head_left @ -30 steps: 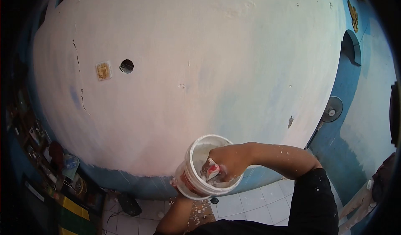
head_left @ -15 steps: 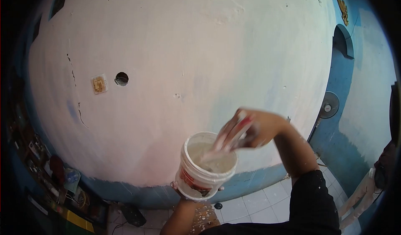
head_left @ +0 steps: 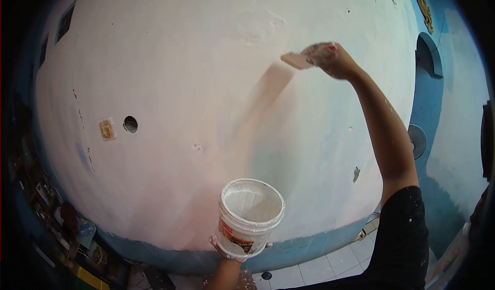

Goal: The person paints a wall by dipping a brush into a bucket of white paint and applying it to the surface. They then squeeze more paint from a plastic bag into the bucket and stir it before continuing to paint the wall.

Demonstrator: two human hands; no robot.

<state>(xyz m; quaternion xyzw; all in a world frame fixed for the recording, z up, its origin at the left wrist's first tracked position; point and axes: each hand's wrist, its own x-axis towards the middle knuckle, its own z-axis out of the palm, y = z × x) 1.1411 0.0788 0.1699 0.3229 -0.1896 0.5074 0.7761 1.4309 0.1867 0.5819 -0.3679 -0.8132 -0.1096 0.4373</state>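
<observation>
My left hand [head_left: 226,252] grips the bottom of a white bucket [head_left: 247,218] with a red label, held upright in front of me; pale paint or plaster fills it. My right hand [head_left: 332,59] is raised high against the wall [head_left: 206,83], holding a paint-covered brush [head_left: 298,60] whose head touches the surface. A fresh pale streak [head_left: 268,91] runs down and left from the brush. The wall is whitish over blue, with blue still showing along its bottom and right side.
A small square fitting [head_left: 107,129] and a round hole [head_left: 130,124] sit on the wall's left. A crack [head_left: 82,135] runs down beside them. Cluttered shelves [head_left: 56,223] stand at lower left. A blue arched opening [head_left: 428,52] and a fan [head_left: 417,140] are at right. White floor tiles [head_left: 335,261] lie below.
My right hand lifted the brush out of the bucket and swung it up to the wall, leaving a streak. The bucket stayed in my left hand, slightly lower in view.
</observation>
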